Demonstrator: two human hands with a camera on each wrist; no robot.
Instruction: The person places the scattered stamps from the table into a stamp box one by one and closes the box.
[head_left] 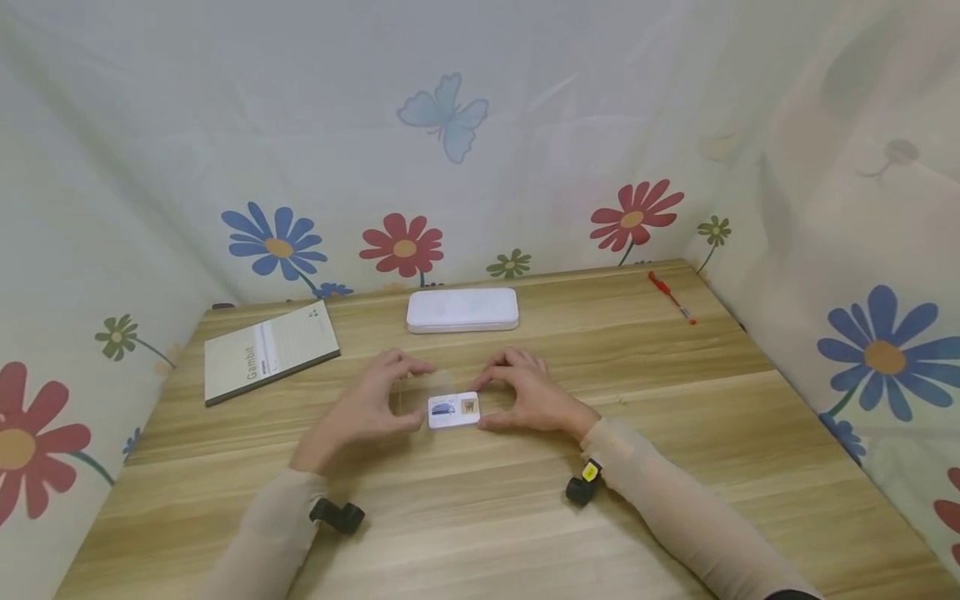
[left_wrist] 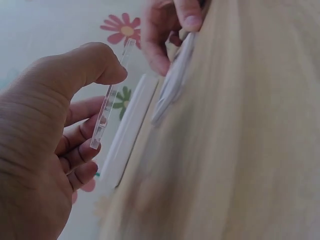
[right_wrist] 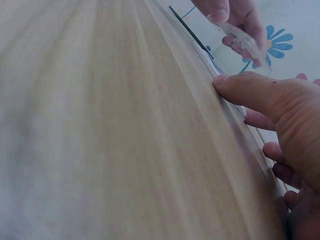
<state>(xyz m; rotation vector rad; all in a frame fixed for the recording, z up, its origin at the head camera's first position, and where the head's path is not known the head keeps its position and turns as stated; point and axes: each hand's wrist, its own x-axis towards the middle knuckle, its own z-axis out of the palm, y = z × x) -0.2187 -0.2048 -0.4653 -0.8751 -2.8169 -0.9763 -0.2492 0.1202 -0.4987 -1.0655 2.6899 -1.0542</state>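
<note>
My left hand point(head_left: 367, 404) pinches a thin clear plastic cover point(left_wrist: 106, 111) between thumb and fingers. The cover stands tilted on edge in the left wrist view and is barely visible from the head. Just right of it, a small flat white case point(head_left: 454, 410) with rounded corners lies low over the table, showing a blue printed picture and a brown square patch. My right hand point(head_left: 532, 396) grips the case by its right end, thumb at the near edge and fingertips at the far edge. The cover is apart from the case, raised above its left side.
A white oblong box point(head_left: 462, 309) lies behind the hands. At the back left is a notebook point(head_left: 292, 346) marked "Gambit", and a red pen point(head_left: 672, 297) lies at the back right. A flower-printed curtain point(head_left: 525, 167) borders the wooden table point(head_left: 480, 533).
</note>
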